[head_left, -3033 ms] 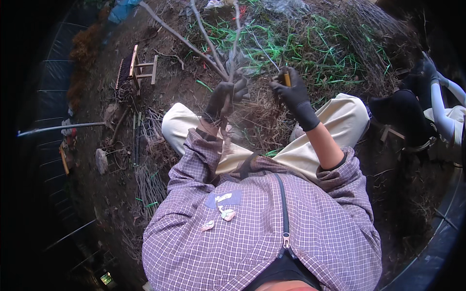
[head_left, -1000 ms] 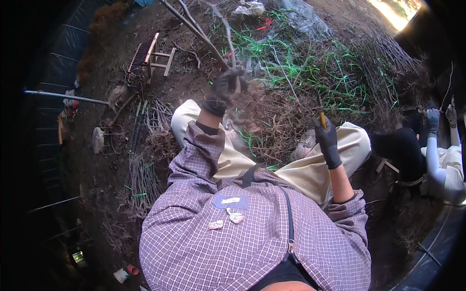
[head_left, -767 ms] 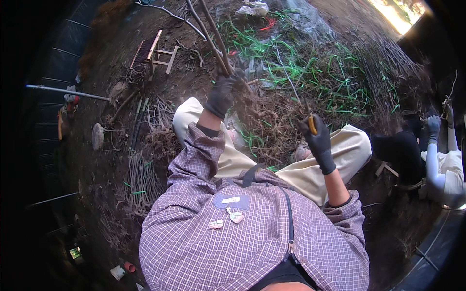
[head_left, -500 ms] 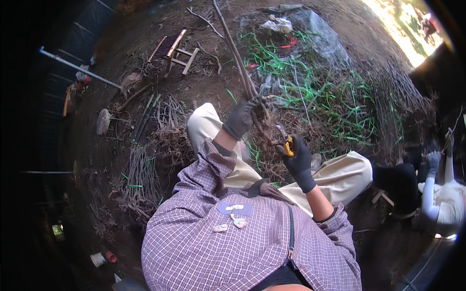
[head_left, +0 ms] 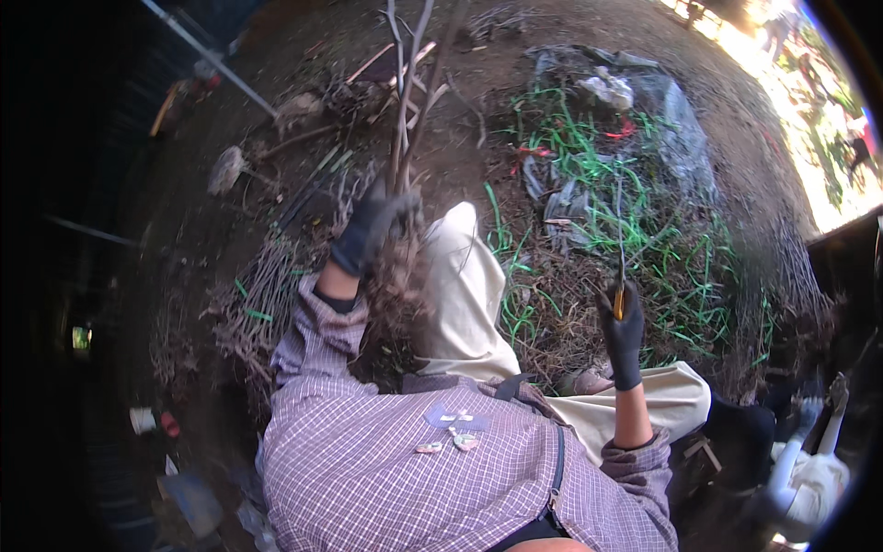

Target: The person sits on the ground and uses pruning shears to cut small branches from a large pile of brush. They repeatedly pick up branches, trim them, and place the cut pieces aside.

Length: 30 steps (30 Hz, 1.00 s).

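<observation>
My left hand (head_left: 361, 241), in a dark glove, is closed round a few bare woody saplings (head_left: 401, 138). Their stems rise above the fist, and a tangle of brown roots (head_left: 397, 290) hangs below it, beside my left knee. The hand and roots are blurred by motion. Over my right leg, my gloved right hand (head_left: 625, 345) grips pruning shears (head_left: 620, 302) by the yellow handle. The shears are apart from the saplings, and a thin line runs upward from them; whether that is blade or something behind is unclear.
Bundled bare stems (head_left: 262, 294) lie on my left. Ahead, green strips (head_left: 589, 166) and cut roots cover the soil beside a grey plastic sheet (head_left: 685, 138). More long stems (head_left: 791, 267) lie at right, near another person's gloved hand (head_left: 808, 414). A wooden stool (head_left: 418, 78) stands beyond the saplings.
My left hand has carried the saplings left, away from the shears. My right hand has moved right with the shears, now pointing upward. The view has also shifted.
</observation>
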Each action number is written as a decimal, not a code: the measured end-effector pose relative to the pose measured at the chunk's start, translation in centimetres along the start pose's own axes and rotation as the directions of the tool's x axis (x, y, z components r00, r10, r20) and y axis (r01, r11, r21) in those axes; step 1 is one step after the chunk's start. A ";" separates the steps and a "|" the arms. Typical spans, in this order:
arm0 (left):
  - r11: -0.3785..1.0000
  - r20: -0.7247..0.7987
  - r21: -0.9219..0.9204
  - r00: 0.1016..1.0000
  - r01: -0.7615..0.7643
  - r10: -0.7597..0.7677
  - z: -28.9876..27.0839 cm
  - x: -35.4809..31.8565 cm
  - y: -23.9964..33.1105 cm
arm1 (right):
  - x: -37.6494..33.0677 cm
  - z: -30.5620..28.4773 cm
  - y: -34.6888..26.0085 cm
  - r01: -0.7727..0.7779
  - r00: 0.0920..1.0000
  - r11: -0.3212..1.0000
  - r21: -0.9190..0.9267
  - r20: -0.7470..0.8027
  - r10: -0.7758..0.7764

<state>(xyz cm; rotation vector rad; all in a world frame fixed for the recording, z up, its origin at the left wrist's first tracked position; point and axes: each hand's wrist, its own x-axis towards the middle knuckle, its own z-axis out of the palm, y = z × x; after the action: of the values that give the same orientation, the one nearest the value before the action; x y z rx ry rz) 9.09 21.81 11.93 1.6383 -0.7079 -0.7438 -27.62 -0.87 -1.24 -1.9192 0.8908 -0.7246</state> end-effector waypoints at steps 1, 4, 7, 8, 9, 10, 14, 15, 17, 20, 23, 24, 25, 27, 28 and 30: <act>0.986 0.010 0.167 1.000 -0.003 0.001 0.7 -0.2 -0.9 | 1.8 -0.8 -1.3 0.024 0.999 0.999 -0.031 -0.027 -0.024; 0.967 0.168 0.210 0.969 0.146 -0.183 6.7 -2.2 1.2 | 6.9 -2.8 -1.6 0.112 0.970 0.987 -0.113 -0.202 -0.133; 0.974 0.402 0.172 0.892 0.146 -0.205 9.3 -3.7 -2.5 | 11.3 -3.5 -1.8 0.151 0.903 0.960 -0.235 -0.363 -0.231; 0.971 0.452 0.136 0.859 0.198 -0.239 10.7 -4.3 -2.4 | 12.1 -4.0 -1.7 0.115 0.885 0.961 -0.251 -0.414 -0.214; 0.963 0.492 0.131 0.828 0.234 -0.269 11.8 -4.9 -1.5 | 12.7 -4.5 -1.3 0.087 0.879 0.956 -0.281 -0.430 -0.206; 0.954 0.520 0.129 0.800 0.272 -0.299 12.3 -5.7 -0.6 | 13.2 -4.7 -1.2 0.067 0.875 0.951 -0.302 -0.440 -0.201; 0.950 0.564 0.105 0.770 0.293 -0.299 12.9 -6.9 -1.3 | 11.9 -5.2 -1.5 0.181 0.768 0.888 -0.422 -0.504 -0.396; 0.951 0.553 0.123 0.777 0.283 -0.303 12.9 -7.0 -1.4 | 11.2 -5.2 -1.9 0.143 0.777 0.910 -0.390 -0.525 -0.347; 0.945 0.562 0.178 0.759 0.275 -0.328 13.3 -7.0 -1.3 | 10.6 -6.1 -0.6 0.127 0.796 0.914 -0.385 -0.511 -0.326; 0.944 0.575 0.211 0.748 0.256 -0.331 13.5 -7.9 -1.0 | 10.3 -7.0 -0.9 0.197 0.765 0.880 -0.433 -0.494 -0.414; 0.946 0.582 0.215 0.746 0.244 -0.325 13.7 -8.5 -1.1 | 9.6 -7.9 -1.4 0.259 0.765 0.897 -0.359 -0.490 -0.418; 0.943 0.576 0.253 0.749 0.217 -0.327 13.7 -8.6 -0.6 | 9.2 -8.1 -0.2 0.232 0.781 0.897 -0.375 -0.479 -0.402; 0.939 0.574 0.290 0.751 0.186 -0.327 13.8 -8.5 -0.3 | 8.6 -8.9 1.5 0.202 0.794 0.896 -0.394 -0.470 -0.386; 0.925 0.563 0.373 0.776 0.069 -0.285 12.0 -8.3 -1.9 | 7.8 -10.7 3.1 0.211 0.815 0.895 -0.394 -0.435 -0.383; 0.916 0.574 0.402 0.780 -0.002 -0.250 11.8 -7.9 -2.4 | 7.6 -13.1 5.5 0.121 0.827 0.858 -0.499 -0.427 -0.365; 0.718 0.499 0.644 0.856 -0.264 -0.133 10.4 -7.5 -2.0 | 8.1 -18.1 6.9 -0.073 0.810 0.879 -0.471 -0.542 -0.223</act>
<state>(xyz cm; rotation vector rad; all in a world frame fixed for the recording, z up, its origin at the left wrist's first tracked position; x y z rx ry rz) -3.62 21.75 9.05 2.0862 -1.5929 -0.9425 -38.85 -18.31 1.88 -2.1998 1.4897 -1.2897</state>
